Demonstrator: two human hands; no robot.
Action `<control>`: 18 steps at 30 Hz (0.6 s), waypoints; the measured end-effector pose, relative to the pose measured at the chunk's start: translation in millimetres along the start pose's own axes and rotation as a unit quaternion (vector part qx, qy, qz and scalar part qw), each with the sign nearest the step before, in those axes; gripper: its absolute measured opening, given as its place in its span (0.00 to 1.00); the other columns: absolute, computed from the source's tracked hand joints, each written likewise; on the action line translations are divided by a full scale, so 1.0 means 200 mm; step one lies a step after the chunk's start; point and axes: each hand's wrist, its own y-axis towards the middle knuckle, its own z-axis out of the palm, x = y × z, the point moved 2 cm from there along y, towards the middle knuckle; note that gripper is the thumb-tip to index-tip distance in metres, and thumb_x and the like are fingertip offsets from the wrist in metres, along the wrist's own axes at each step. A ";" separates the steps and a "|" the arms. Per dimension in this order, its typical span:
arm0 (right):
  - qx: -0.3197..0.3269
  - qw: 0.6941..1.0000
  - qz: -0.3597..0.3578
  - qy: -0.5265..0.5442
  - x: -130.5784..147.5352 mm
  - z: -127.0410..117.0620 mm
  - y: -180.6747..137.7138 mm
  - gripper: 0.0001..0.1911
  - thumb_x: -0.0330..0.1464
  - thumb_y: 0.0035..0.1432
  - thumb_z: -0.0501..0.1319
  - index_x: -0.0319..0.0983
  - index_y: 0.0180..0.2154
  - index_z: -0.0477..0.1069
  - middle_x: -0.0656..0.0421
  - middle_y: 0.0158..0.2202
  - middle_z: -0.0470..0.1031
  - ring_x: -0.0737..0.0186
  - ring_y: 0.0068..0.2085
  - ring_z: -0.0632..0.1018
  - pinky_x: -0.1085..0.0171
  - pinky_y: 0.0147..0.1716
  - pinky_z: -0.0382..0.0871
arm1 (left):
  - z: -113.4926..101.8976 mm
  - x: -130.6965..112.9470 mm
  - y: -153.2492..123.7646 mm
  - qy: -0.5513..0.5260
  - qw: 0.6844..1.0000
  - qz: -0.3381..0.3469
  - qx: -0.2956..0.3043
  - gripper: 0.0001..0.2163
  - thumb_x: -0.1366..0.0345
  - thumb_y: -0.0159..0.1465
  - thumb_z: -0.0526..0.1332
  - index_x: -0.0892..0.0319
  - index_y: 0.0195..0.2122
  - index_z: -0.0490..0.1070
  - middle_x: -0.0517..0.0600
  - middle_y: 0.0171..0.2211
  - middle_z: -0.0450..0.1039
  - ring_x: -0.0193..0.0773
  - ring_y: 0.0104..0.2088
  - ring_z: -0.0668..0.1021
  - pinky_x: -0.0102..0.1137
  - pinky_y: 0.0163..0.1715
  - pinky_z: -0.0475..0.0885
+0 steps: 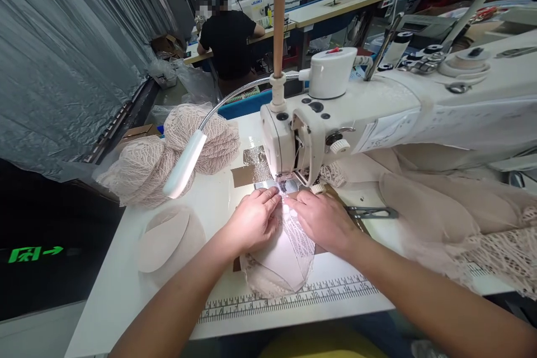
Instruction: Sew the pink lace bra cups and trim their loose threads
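Observation:
A rounded beige lace fabric piece (279, 260) with a smooth pale panel lies under the sewing machine's head (289, 140), its far end at the presser foot. My left hand (257, 218) grips the lace piece on its left side, fingers together and pointing at the needle area. On the opposite side, my right hand (321, 218) holds the same piece, fingertips bent close to the foot. The fingertips partly hide the stitching spot. Just right of my right hand lies a pair of thread snips (373, 212).
Stacked lace pieces (201, 140) lie at the back left, below a lamp (184, 165) on a bendy neck. Nearer sits a round sheer piece (168, 240). More beige fabric (453, 207) fills the right side. A ruler strip (289, 299) runs along the front edge. A person (229, 39) sits beyond.

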 end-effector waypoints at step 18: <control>-0.040 0.990 0.029 0.134 -0.03 -0.02 -0.02 0.16 0.26 0.62 0.49 0.37 0.43 0.74 0.56 0.34 0.76 0.63 0.35 0.75 0.65 0.38 0.65 | -0.09 -0.01 -0.06 -0.002 1.000 0.013 -0.001 0.19 0.74 0.58 0.54 0.62 0.51 0.69 0.57 0.53 0.68 0.46 0.51 0.71 0.41 0.52 0.67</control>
